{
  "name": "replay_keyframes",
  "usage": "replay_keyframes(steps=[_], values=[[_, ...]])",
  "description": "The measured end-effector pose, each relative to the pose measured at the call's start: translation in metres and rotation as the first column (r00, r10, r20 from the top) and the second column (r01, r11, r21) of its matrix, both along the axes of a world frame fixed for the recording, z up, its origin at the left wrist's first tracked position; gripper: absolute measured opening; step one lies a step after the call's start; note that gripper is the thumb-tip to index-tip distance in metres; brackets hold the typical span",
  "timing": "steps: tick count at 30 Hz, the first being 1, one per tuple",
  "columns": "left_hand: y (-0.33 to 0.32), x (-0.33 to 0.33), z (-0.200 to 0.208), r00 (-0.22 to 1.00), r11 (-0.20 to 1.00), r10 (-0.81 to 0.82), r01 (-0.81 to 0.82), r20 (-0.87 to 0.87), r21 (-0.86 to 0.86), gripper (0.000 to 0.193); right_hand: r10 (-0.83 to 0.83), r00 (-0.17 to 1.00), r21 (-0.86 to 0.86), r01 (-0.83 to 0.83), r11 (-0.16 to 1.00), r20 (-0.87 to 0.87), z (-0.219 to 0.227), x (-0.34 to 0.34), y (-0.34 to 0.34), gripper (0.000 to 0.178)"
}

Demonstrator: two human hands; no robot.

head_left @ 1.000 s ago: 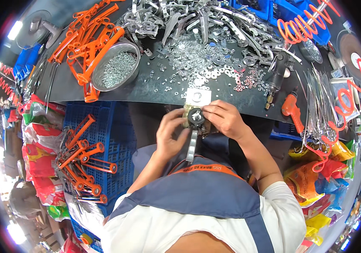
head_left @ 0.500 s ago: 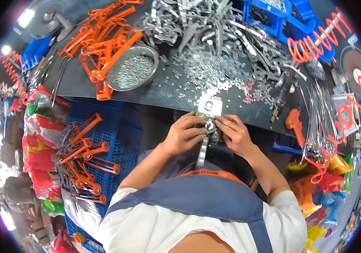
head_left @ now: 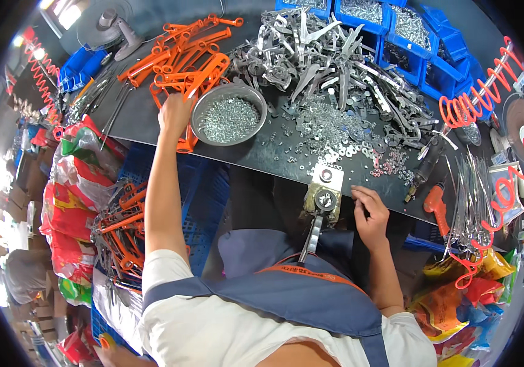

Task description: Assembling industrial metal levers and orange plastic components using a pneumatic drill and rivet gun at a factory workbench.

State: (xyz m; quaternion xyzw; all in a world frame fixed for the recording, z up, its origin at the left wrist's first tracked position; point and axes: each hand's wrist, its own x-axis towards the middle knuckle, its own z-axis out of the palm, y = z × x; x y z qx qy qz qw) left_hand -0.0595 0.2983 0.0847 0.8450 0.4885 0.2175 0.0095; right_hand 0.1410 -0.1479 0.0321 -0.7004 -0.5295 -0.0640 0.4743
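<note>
My left hand (head_left: 175, 115) reaches to the pile of orange frames (head_left: 198, 52), its fingers closed around one frame left of the metal bowl (head_left: 230, 140); the fingertips are partly hidden. Small shiny metal parts fill that bowl. My right hand (head_left: 371, 217) hovers by the bench edge with thumb and fingers apart, nothing visible in it. Beside it is a small fixture with a bright metal plate (head_left: 337, 175). A round dark-rimmed piece (head_left: 325, 199) sits on the fixture, and a silver metal lever (head_left: 312, 240) extends from it towards my apron.
Silver levers and brackets (head_left: 311, 52) heap at the back, with loose washers (head_left: 335, 125) before them. Blue bins (head_left: 409, 46) stand back right. A power screwdriver (head_left: 436, 208), long thin rods (head_left: 473, 189) and a red coiled hose (head_left: 470, 107) lie right. More orange frames hang over a blue crate (head_left: 204, 205).
My left hand has left the fixture and moved far left to the orange frames. My right hand has drawn back to the right of the fixture. The whole view has shifted slightly.
</note>
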Motion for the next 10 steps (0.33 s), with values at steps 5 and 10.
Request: replay_keyframes(steps=[5,10], values=[[-0.001,0.016,-0.020,0.968,0.885,0.040,0.080,-0.247,0.458,0.017,0.065,0.997,0.037,-0.067,0.997,0.042,0.017,0.010,0.022,0.020],[0.010,0.015,0.010,0.922,0.667,0.131,0.190,-0.364,0.721,0.016,0.185,0.978,0.097,-0.193,0.976,0.093,0.040,0.000,0.044,0.023]])
